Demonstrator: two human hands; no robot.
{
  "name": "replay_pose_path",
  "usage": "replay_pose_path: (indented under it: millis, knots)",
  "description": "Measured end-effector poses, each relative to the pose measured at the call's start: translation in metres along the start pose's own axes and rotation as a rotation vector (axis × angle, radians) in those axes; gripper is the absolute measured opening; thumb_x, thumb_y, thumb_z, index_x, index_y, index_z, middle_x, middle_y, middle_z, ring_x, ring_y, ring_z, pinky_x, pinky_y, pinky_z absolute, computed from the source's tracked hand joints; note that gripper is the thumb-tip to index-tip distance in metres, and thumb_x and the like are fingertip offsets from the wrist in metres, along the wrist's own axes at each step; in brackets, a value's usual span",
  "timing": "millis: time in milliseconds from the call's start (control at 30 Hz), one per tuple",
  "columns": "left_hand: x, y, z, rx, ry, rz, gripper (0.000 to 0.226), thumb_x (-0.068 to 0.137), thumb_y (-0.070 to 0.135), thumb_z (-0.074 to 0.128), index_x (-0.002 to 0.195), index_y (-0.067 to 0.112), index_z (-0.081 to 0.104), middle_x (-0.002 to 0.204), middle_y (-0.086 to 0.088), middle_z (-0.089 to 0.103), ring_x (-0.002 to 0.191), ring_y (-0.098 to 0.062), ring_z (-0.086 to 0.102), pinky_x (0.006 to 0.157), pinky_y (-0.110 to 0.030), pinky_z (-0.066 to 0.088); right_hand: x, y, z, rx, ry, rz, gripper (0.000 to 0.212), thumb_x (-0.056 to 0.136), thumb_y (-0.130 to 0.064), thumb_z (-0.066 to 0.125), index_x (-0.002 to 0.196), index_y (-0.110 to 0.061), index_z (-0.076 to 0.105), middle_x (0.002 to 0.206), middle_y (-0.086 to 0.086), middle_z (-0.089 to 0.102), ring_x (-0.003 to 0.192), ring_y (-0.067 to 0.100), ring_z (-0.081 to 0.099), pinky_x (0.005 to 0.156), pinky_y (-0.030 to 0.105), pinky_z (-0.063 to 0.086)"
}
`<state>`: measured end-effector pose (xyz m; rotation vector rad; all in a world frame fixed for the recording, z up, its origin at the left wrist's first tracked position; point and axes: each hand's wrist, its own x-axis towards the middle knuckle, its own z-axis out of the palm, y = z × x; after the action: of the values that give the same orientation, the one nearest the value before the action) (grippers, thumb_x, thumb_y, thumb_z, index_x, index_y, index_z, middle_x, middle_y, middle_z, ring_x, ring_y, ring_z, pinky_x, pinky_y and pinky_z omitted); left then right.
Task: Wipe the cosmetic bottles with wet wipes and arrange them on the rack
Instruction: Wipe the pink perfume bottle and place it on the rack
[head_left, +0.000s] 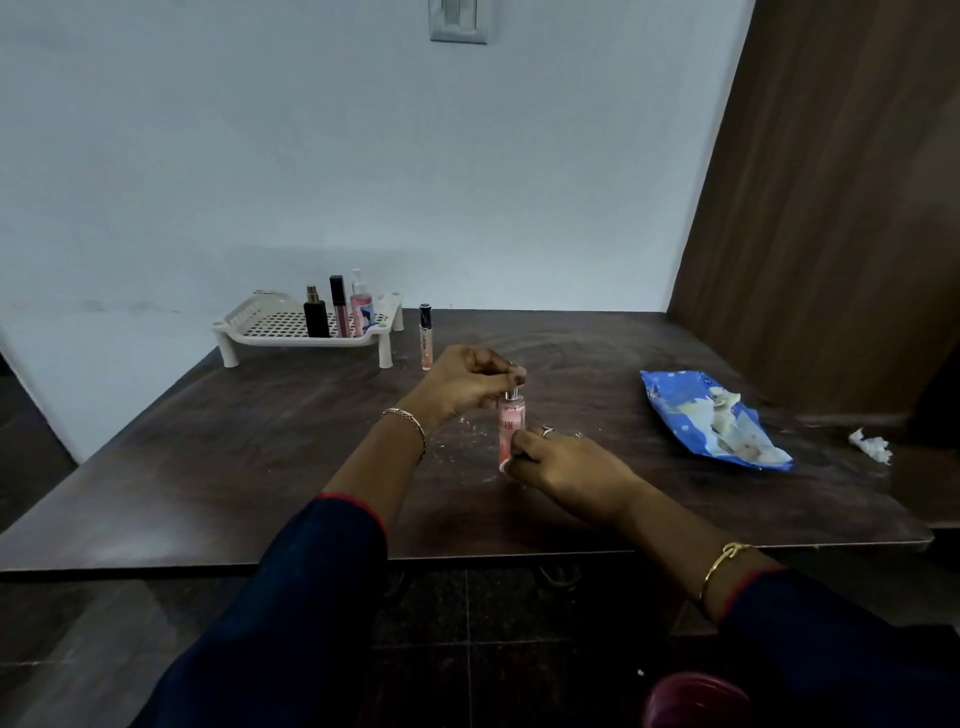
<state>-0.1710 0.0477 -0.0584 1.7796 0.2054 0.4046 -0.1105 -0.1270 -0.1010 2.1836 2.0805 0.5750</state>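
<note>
Pink spray bottle (511, 423) is standing upright mid-table; my left hand (467, 384) is pinching its silver top while my right hand (561, 462) is gripping its lower end. White rack (270, 323) is sitting at the table's far left corner, wet-wipes pack (670, 400) toward the right edge.

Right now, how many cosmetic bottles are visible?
5. On the rack: black bottle, dark-capped tube, pink pump bottle. Beside the rack: clear tube. Held by left hand and right hand: a pink spray bottle.
</note>
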Motion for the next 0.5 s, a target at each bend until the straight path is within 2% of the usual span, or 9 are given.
replay_pose_path:
  millis: [67, 100, 200, 267, 367, 433, 500]
  knots:
    - [0.000, 0.001, 0.001, -0.009, 0.008, -0.001, 0.022, 0.080, 0.003, 0.069, 0.097, -0.011, 0.064, 0.078, -0.003, 0.069, 0.064, -0.005, 0.068, 0.059, -0.018, 0.056, 0.004, 0.004, -0.003, 0.053, 0.077, 0.058, 0.021, 0.096, -0.023, 0.047, 0.112, -0.013, 0.055, 0.114, 0.008, 0.054, 0.102, 0.027, 0.053, 0.077, 0.039, 0.045]
    - [0.000, 0.002, 0.001, -0.001, 0.006, -0.002, 0.024, 0.080, 0.002, 0.069, 0.098, -0.013, 0.063, 0.073, -0.002, 0.069, 0.062, -0.005, 0.067, 0.058, -0.017, 0.055, 0.007, 0.005, -0.007, 0.058, 0.110, 0.088, 0.022, 0.095, -0.020, 0.050, 0.114, -0.012, 0.056, 0.119, 0.009, 0.053, 0.105, 0.028, 0.052, 0.077, 0.041, 0.046]
    - [0.003, -0.001, 0.002, 0.014, 0.003, -0.004, 0.025, 0.081, 0.002, 0.068, 0.100, -0.014, 0.062, 0.064, 0.005, 0.070, 0.060, -0.004, 0.067, 0.058, -0.017, 0.056, 0.013, 0.008, -0.012, 0.032, 0.209, 0.119, 0.027, 0.079, -0.009, 0.069, 0.105, -0.014, 0.061, 0.112, 0.008, 0.055, 0.093, 0.027, 0.055, 0.054, 0.038, 0.052]
    - [0.005, -0.003, 0.002, 0.009, 0.005, 0.002, 0.025, 0.081, -0.001, 0.067, 0.101, -0.015, 0.061, 0.068, 0.006, 0.071, 0.065, -0.004, 0.068, 0.063, -0.020, 0.058, 0.015, 0.010, -0.012, 0.061, 0.239, 0.129, 0.031, 0.075, -0.003, 0.071, 0.103, -0.013, 0.062, 0.109, 0.008, 0.055, 0.090, 0.026, 0.054, 0.050, 0.036, 0.051]
    - [0.004, -0.003, 0.002, 0.015, -0.012, 0.021, 0.024, 0.081, -0.004, 0.065, 0.102, -0.015, 0.062, 0.071, 0.007, 0.072, 0.069, -0.003, 0.068, 0.068, -0.021, 0.058, 0.016, 0.008, -0.010, 0.083, 0.317, 0.141, 0.025, 0.080, -0.003, 0.056, 0.102, -0.013, 0.064, 0.108, 0.007, 0.058, 0.093, 0.026, 0.053, 0.059, 0.035, 0.052]
    - [0.003, 0.000, 0.001, 0.027, -0.028, 0.036, 0.024, 0.080, -0.004, 0.066, 0.102, -0.013, 0.063, 0.078, 0.002, 0.071, 0.070, -0.004, 0.069, 0.068, -0.020, 0.058, 0.014, 0.009, -0.008, 0.152, 0.382, 0.180, 0.027, 0.083, -0.008, 0.045, 0.100, -0.012, 0.066, 0.107, 0.007, 0.061, 0.094, 0.026, 0.055, 0.068, 0.033, 0.050]
    - [0.002, 0.001, 0.001, 0.047, -0.026, 0.048, 0.024, 0.080, -0.002, 0.067, 0.102, -0.011, 0.064, 0.083, -0.003, 0.070, 0.070, -0.004, 0.069, 0.066, -0.018, 0.057, 0.012, 0.009, -0.004, 0.245, 0.432, 0.230, 0.022, 0.085, -0.002, 0.053, 0.098, -0.011, 0.068, 0.106, 0.006, 0.062, 0.094, 0.024, 0.058, 0.073, 0.032, 0.048]
